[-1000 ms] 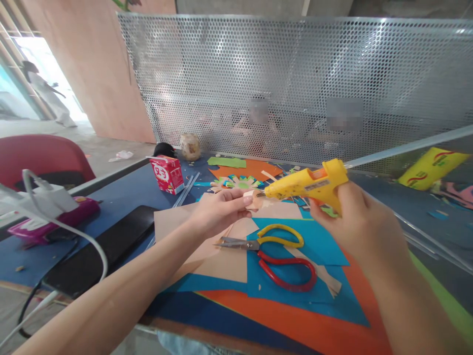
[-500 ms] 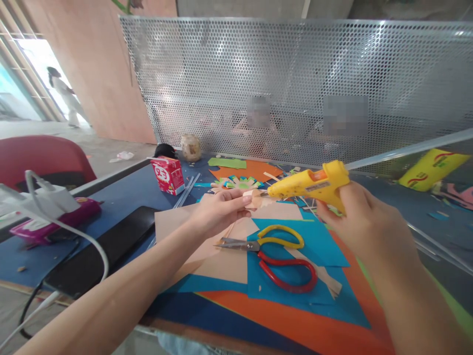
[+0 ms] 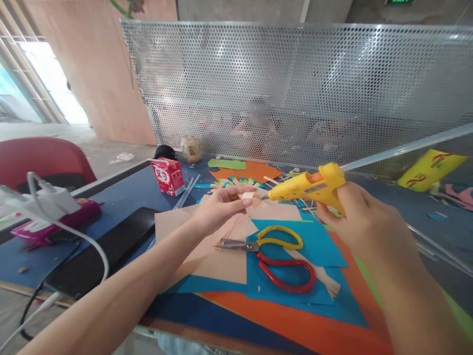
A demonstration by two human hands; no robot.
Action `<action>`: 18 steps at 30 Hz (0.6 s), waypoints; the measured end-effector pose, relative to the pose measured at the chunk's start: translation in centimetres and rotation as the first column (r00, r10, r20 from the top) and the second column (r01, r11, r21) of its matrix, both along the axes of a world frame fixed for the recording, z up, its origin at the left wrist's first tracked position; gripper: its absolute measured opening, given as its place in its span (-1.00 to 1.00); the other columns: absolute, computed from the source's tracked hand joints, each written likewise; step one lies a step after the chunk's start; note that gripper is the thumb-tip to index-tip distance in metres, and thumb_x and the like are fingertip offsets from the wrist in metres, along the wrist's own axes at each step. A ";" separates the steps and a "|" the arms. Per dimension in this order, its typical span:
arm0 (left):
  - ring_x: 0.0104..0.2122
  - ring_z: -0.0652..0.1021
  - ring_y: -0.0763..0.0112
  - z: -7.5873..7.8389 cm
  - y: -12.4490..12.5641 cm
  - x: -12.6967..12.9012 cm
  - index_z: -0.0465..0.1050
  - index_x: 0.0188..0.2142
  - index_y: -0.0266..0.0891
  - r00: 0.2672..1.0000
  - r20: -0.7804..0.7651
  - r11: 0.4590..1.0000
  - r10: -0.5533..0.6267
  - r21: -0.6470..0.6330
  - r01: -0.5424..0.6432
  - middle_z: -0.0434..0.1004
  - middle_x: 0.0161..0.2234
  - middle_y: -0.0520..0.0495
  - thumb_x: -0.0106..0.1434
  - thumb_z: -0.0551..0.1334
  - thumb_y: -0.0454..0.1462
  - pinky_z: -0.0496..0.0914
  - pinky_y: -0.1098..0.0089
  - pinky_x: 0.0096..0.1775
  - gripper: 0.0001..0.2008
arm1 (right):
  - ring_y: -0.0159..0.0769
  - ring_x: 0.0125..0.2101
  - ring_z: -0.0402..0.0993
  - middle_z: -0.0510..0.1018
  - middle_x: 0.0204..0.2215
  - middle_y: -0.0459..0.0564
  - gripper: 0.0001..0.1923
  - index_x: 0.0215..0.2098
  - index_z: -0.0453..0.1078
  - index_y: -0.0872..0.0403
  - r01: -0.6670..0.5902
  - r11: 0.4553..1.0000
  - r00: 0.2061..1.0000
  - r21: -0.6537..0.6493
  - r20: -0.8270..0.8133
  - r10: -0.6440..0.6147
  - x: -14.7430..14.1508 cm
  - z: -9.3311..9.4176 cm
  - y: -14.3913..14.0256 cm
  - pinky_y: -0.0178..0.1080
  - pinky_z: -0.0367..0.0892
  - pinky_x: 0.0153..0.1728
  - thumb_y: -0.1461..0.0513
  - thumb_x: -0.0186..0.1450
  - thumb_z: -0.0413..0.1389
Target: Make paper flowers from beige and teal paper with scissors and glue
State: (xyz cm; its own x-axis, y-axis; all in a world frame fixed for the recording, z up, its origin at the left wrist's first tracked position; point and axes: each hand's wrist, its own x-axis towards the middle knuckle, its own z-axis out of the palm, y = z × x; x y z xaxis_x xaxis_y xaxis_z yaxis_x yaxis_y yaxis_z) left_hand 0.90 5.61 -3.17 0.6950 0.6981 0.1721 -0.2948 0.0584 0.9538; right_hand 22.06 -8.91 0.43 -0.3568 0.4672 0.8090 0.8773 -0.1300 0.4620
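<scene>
My right hand (image 3: 364, 212) is closed around the handle of a yellow glue gun (image 3: 306, 187), from whose back a long clear glue stick (image 3: 402, 150) sticks out. The gun's nozzle points left, close to a small rolled strip of pale paper (image 3: 249, 195). My left hand (image 3: 223, 204) pinches that strip between thumb and fingers; whether the nozzle touches it I cannot tell. Below lie scissors (image 3: 254, 246) with one yellow and one red handle, blades pointing left, on pale paper (image 3: 221, 266) and blue paper (image 3: 318, 236). A fringed paper piece (image 3: 236, 182) lies behind my left hand.
A red drink carton (image 3: 168, 176), a jar (image 3: 191, 149) and a black phone (image 3: 107, 246) stand or lie to the left, near a purple power strip (image 3: 55, 222) with cables. A perforated metal panel (image 3: 295, 88) rises behind the table. At right lies a yellow packet (image 3: 432, 170).
My left fingers have shifted slightly, with the index finger now stretched out above the paper strip. The glue gun has barely moved. A walking person in the left doorway has almost gone from view.
</scene>
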 end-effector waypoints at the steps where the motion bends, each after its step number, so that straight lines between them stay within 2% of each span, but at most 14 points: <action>1: -0.37 0.47 0.52 -0.1 0.1 -0.1 0.50 -0.18 -0.29 1.000 -0.024 0.998 0.006 0.058 -0.005 0.52 -0.32 -0.06 -0.04 0.40 -0.22 0.35 0.50 -0.34 -0.60 | -0.36 -0.58 0.36 0.40 -0.56 -0.08 -0.91 -0.36 0.19 0.09 0.005 1.000 1.000 -0.006 -0.003 -0.005 0.0 0.0 0.0 -0.30 0.05 -0.67 0.26 0.21 0.06; 6: -0.26 0.50 0.38 -0.7 0.5 -0.3 0.43 -0.07 -0.24 0.987 -0.144 0.936 0.073 0.351 -0.018 0.51 -0.22 -0.11 0.01 0.36 -0.21 0.39 0.35 -0.22 -0.54 | -0.33 -0.58 0.36 0.44 -0.54 -0.03 -0.92 -0.34 0.25 0.12 0.040 0.998 0.999 -0.053 -0.006 -0.041 -0.2 -0.1 0.2 -0.29 0.09 -0.66 0.26 0.20 0.04; 10: -0.30 0.50 0.35 -1.0 0.3 -0.4 0.41 -0.04 -0.21 0.960 -0.156 0.802 0.231 0.589 -0.097 0.51 -0.19 -0.15 0.00 0.36 -0.16 0.41 0.33 -0.27 -0.50 | -0.31 -0.57 0.39 0.49 -0.46 0.04 -0.83 -0.27 0.28 0.18 0.059 0.998 0.998 -0.024 -0.013 -0.060 -0.3 -0.3 0.5 -0.30 0.10 -0.67 0.23 0.22 0.01; 14: -0.24 0.49 0.31 -1.0 0.1 -0.5 0.39 -0.03 -0.15 0.930 -0.148 0.652 0.336 0.749 -0.116 0.48 -0.11 -0.16 0.00 0.35 -0.14 0.41 0.33 -0.25 -0.49 | -0.30 -0.55 0.41 0.48 -0.47 0.04 -0.79 -0.26 0.30 0.20 0.059 0.997 0.998 -0.042 -0.026 -0.060 -0.2 -0.5 0.7 -0.32 0.10 -0.67 0.21 0.21 0.01; 16: -0.23 0.49 0.30 -0.9 0.1 -0.6 0.39 -0.02 -0.13 0.917 -0.157 0.601 0.366 0.792 -0.104 0.48 -0.10 -0.15 0.01 0.35 -0.13 0.41 0.32 -0.25 -0.49 | -0.30 -0.56 0.40 0.47 -0.48 0.03 -0.79 -0.27 0.30 0.19 0.060 0.996 0.997 -0.065 -0.047 -0.063 -0.2 -0.6 0.8 -0.32 0.08 -0.68 0.20 0.20 0.00; 18: -0.24 0.49 0.31 -0.9 0.1 -0.7 0.39 -0.01 -0.12 0.908 -0.167 0.574 0.385 0.813 -0.094 0.48 -0.10 -0.15 0.01 0.34 -0.13 0.41 0.32 -0.25 -0.49 | -0.31 -0.57 0.38 0.45 -0.50 0.01 -0.78 -0.29 0.31 0.17 0.060 0.994 0.995 -0.094 -0.070 -0.066 -0.2 -0.7 0.8 -0.33 0.05 -0.69 0.18 0.20 -0.01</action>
State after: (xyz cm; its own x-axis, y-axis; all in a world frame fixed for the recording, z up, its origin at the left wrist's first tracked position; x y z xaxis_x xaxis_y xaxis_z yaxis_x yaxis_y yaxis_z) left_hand 0.22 5.72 -4.03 0.6355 0.5443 0.5476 0.1171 -0.7690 0.6285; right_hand 21.84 -8.14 -0.28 -0.2659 0.5603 0.7844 0.9005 -0.1460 0.4096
